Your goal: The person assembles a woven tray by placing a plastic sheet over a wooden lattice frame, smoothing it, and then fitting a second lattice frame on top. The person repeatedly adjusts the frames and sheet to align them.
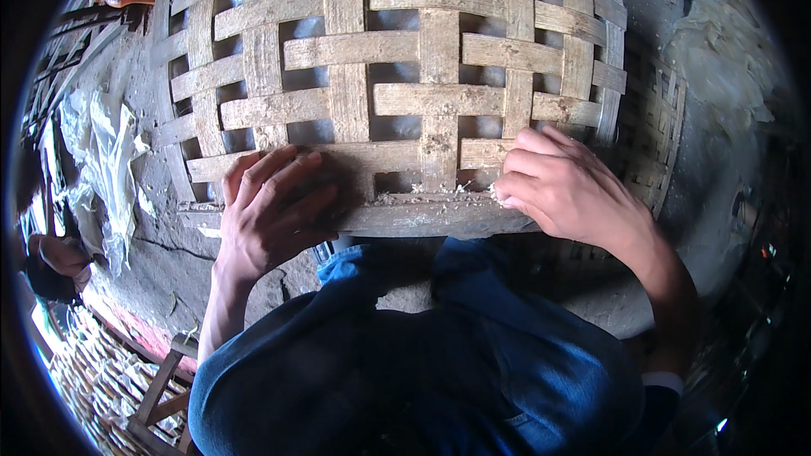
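Note:
A large woven bamboo tray (420, 49) with a wooden rim along its near side spreads out in front of my knees. My left hand (269, 207) is at its near left edge, fingers bent over the lowest slat and the thumb in shadow. At the near right edge, the fingers of my right hand (559, 187) are curled tightly around the slat and rim. Small white crumbs stick to the rim between the hands and beside my right fingertips. What lies beneath my fingers is hidden. Pale greyish material shows through the gaps in the weave.
Another woven bamboo piece (655, 131) is partly under the tray's right side. Crumpled translucent sheeting (726, 76) lies at the far right. White plastic scraps (106, 169) are on the grey floor to the left. A wooden frame (165, 380) stands at the lower left.

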Demonstrator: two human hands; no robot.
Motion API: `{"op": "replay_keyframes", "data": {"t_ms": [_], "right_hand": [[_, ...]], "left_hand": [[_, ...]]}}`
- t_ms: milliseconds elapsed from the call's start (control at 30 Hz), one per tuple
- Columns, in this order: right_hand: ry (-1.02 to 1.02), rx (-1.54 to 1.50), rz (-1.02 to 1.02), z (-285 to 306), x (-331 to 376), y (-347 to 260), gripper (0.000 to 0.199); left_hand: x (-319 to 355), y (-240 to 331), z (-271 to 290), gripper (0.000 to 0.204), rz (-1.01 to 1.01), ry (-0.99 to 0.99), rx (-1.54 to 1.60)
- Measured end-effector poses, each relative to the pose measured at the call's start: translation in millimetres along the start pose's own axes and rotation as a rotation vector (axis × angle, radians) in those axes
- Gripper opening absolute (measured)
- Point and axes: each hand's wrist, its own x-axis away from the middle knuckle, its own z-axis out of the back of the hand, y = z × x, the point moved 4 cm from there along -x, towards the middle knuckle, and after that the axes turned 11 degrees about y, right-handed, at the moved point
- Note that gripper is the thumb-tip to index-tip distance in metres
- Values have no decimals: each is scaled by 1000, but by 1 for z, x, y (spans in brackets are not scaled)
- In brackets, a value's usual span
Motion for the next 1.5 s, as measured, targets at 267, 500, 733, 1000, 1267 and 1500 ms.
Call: {"op": "replay_keyframes", "data": {"t_ms": [267, 500, 733, 1000, 1267, 1500], "right_hand": [[1457, -488, -458, 146, 123, 85, 33], [1122, -13, -638, 44, 117, 57, 27], [418, 82, -119, -25, 39, -10, 29], [467, -11, 45, -28, 41, 5, 23], [429, -8, 74, -19, 49, 18, 16], [334, 8, 41, -8, 52, 21, 17]], "left_hand": [[-7, 5, 3, 53, -5, -19, -27], [-1, 19, -3, 51, -26, -28, 20], [-11, 29, -13, 49, -41, -3, 61], [-5, 28, -19, 50, -52, 45, 62], [-4, 28, -20, 51, -41, 26, 50], [-5, 29, -18, 50, -41, 19, 27]]}}
